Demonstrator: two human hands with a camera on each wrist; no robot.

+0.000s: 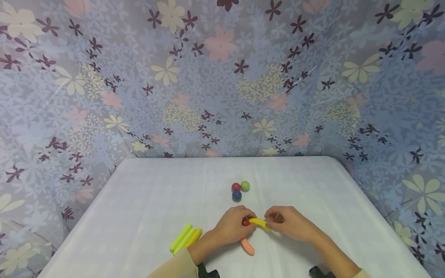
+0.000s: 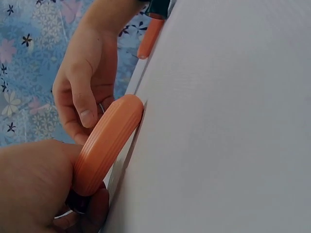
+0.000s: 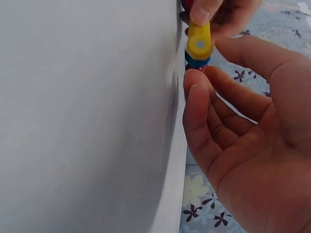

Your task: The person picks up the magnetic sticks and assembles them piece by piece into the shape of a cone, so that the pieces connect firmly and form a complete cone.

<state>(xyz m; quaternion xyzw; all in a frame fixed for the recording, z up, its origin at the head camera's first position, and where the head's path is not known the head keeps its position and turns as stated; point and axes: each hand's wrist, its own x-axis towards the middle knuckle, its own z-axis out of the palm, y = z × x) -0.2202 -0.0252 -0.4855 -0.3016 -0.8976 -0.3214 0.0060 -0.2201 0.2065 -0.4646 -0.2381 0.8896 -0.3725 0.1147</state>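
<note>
Low at the table's middle, both hands meet on a short yellow stick (image 1: 259, 222). My left hand (image 1: 243, 226) grips its left end together with a small red ball (image 1: 245, 222). My right hand (image 1: 272, 222) pinches the right end with curled fingers. In the right wrist view the yellow stick (image 3: 200, 41) shows end-on, a left fingertip on top of it and a blue piece (image 3: 196, 62) just beneath; the right hand's fingers (image 3: 201, 111) curl beside it. An orange stick (image 1: 247, 246) lies on the cloth under my left hand and fills the left wrist view (image 2: 107, 145).
A red ball (image 1: 236, 187), a green ball (image 1: 245, 185) and a blue ball (image 1: 236, 195) sit together just beyond the hands. Several yellow-green sticks (image 1: 185, 237) lie to the left. The white table (image 1: 146, 200) is enclosed by floral-patterned walls (image 1: 222, 77).
</note>
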